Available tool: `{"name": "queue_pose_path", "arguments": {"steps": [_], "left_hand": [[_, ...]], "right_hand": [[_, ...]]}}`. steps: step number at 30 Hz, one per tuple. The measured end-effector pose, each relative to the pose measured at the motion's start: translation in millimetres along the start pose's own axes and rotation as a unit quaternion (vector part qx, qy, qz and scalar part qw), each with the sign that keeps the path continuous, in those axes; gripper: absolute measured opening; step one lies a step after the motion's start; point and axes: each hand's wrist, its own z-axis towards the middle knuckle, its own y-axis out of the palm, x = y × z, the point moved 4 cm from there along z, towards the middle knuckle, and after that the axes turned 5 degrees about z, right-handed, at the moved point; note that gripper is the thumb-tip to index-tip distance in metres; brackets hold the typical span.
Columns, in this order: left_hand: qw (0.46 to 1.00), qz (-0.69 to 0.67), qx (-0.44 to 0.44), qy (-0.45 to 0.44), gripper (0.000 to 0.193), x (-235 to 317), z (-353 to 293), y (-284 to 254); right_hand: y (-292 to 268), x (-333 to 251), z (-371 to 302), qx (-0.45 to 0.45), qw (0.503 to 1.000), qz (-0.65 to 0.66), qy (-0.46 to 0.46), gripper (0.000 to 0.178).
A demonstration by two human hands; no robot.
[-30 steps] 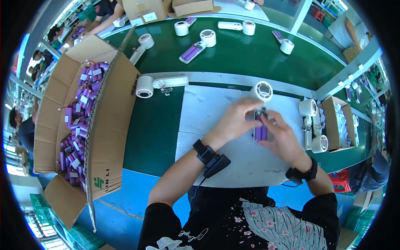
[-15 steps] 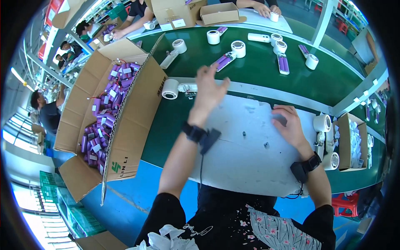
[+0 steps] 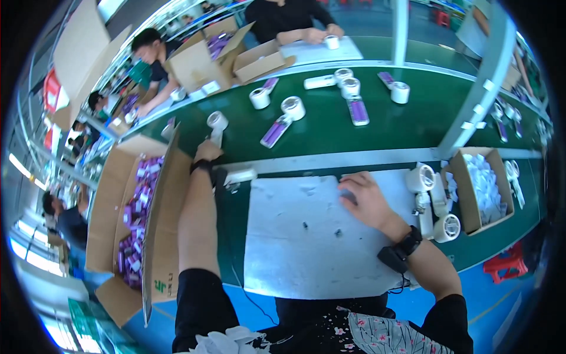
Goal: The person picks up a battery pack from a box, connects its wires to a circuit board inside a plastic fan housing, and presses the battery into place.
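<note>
My left hand (image 3: 207, 151) reaches forward past the carton, its fingers closed on the handle end of a white handheld fan body (image 3: 217, 121) lying on the green bench. The fingertips are partly hidden. Below that wrist another white handle (image 3: 240, 176) lies on the bench by the metal strip, its head covered by my forearm and wrist strap. My right hand (image 3: 365, 199) rests over the far right part of the pale work mat (image 3: 283, 253), fingers loosely bent and thumb apart, holding nothing I can see.
A tall carton (image 3: 168, 218) of purple battery packs (image 3: 138, 212) stands at the left. Several fan bodies with purple batteries (image 3: 357, 111) lie across the far bench. White fan bodies (image 3: 422, 178) and a box of white pieces (image 3: 484, 187) sit at the right. People work opposite.
My left hand has gone left and forward from above the mat to the fan body's handle. The right hand stays over the mat, fingers still bent. The whole view has shifted.
</note>
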Motion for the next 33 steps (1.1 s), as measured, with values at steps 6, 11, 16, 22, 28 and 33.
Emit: {"name": "queue_pose_path", "arguments": {"steps": [6,11,16,22,28,33], "left_hand": [[0.964,-0.260,0.035,0.035,0.039,58.8,-40.6,-50.5],[0.639,-0.747,-0.177,0.055,0.026,87.9,-96.7,-55.7],[0.792,-0.575,0.010,0.207,0.021,140.7,-251.4,-69.2],[0.870,-0.259,0.141,0.395,0.011,224.2,-371.5,-27.2],[0.887,-0.228,0.035,0.400,0.021,228.8,-403.4,-24.1],[0.797,-0.395,-0.098,0.446,0.043,143.1,-446.9,-79.1]], "right_hand": [[-0.1,7.3,-6.6,0.026,0.999,-0.021,-0.010,0.024],[2.1,11.9,-14.7,0.009,0.999,-0.036,-0.006,0.026],[-9.6,-11.2,-13.3,0.068,0.978,0.172,0.100,0.058],[8.4,-8.0,-15.9,0.047,0.930,0.273,0.242,0.078],[-20.7,-11.0,-23.2,0.030,0.965,0.193,0.178,0.077],[-8.8,-9.9,-24.7,-0.031,0.966,0.198,0.166,0.076]]}}
